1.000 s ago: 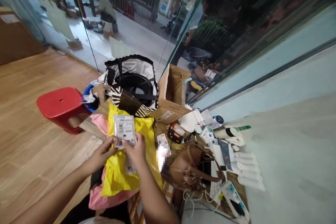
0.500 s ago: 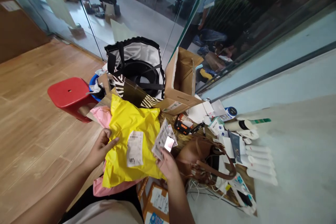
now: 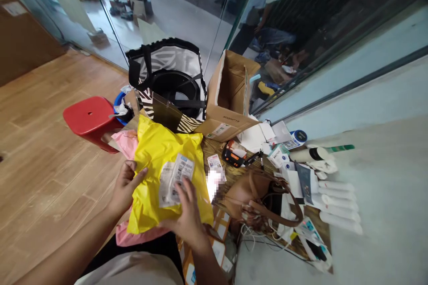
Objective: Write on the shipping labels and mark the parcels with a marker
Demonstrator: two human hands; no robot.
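A yellow plastic mailer bag (image 3: pixel 150 205) lies over a pink one (image 3: pixel 126 143), close to my body. My left hand (image 3: pixel 129 182) is closed on the yellow bag's left edge, thumb on top and the other fingers curled. A shipping label (image 3: pixel 184 168) sits slightly tilted on the bag, partly covering an older white label (image 3: pixel 165 187). With fingers apart, my right hand (image 3: pixel 189 218) rests on the lower part of the upper label, its thumb stretched left across the bag. Right of the bag are a small printed slip (image 3: pixel 214 161) and a bright, blurred-out patch.
A zebra-print bag (image 3: pixel 167 111) and an open cardboard box (image 3: pixel 220 116) stand at the back of the table. A black-orange device (image 3: pixel 233 153) and a brown handbag (image 3: pixel 247 191) lie right. Left is a red stool (image 3: pixel 88 118). People are beyond the glass.
My right hand has moved left from beside the bag onto it. The label it held now lies over the older one. My left hand keeps the bag's edge.
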